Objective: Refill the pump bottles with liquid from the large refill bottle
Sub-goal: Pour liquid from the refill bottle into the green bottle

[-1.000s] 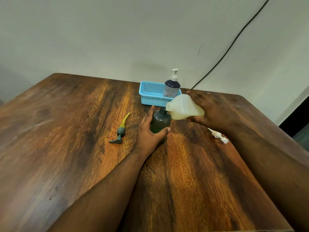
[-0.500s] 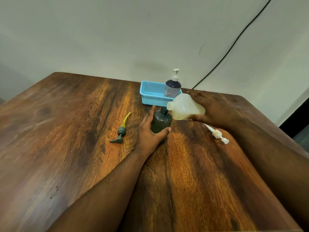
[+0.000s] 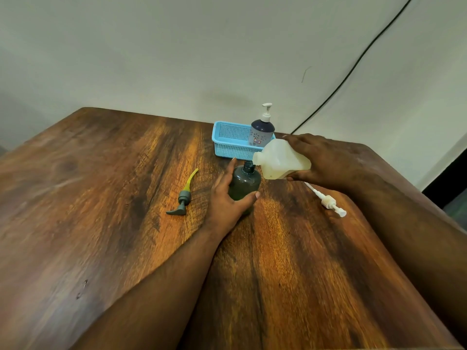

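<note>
Hands [image 3: 227, 198] on bottles over streaked wooden table [image 3: 101, 198], pale wall [image 3: 177, 46] behind.

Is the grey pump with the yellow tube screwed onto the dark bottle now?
No, the grey pump lies on the table, apart from the dark bottle that the left hand holds.

Centre of frame: a bottle [image 3: 244, 184] stands on the table [image 3: 101, 198], with the refill bottle [image 3: 281, 161] tilted just upper right of its neck. Behind them sits a basket [image 3: 231, 138] holding a pump bottle [image 3: 261, 131] at its right end. One loose pump [image 3: 184, 194] lies left of the bottle, another pump [image 3: 327, 199] to the right.
</note>
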Action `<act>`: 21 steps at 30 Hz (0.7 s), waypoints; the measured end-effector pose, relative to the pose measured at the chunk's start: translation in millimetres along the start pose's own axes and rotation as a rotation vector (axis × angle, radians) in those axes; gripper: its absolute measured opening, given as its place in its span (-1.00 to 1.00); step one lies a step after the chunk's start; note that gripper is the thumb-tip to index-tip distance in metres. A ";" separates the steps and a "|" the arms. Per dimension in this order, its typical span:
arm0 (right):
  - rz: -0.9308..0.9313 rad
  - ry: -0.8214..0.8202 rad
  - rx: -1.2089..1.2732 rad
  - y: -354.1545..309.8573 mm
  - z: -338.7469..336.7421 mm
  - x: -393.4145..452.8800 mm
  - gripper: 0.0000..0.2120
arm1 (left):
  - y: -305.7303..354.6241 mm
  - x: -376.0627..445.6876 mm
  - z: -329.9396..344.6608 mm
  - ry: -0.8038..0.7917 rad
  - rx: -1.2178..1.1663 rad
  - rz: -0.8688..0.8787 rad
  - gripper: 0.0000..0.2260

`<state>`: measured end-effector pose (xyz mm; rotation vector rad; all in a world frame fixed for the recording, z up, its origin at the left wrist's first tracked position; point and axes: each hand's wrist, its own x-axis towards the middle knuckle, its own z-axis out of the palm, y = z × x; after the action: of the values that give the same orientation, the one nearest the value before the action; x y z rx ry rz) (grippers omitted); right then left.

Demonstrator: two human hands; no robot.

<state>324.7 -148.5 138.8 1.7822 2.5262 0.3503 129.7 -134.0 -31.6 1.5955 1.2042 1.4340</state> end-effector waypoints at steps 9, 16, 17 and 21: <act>-0.022 -0.005 -0.014 -1.5 -3.7 -1.1 -0.19 | 2.5 -0.3 -0.6 -0.011 -0.012 -0.019 -0.13; -0.026 -0.019 -0.013 -0.6 -4.8 0.5 -0.20 | 2.1 0.0 -0.2 -0.009 -0.005 -0.016 -0.12; -0.029 -0.020 -0.011 -0.1 -4.1 1.3 -0.20 | 1.8 0.1 -0.1 -0.006 0.003 -0.013 -0.12; -0.031 -0.016 -0.005 3.1 -1.0 4.0 -0.19 | 1.5 0.0 -0.3 -0.003 0.007 -0.006 -0.13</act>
<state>326.1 -143.9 140.8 1.7346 2.5369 0.3398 129.7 -134.6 -30.2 1.5973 1.2125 1.4249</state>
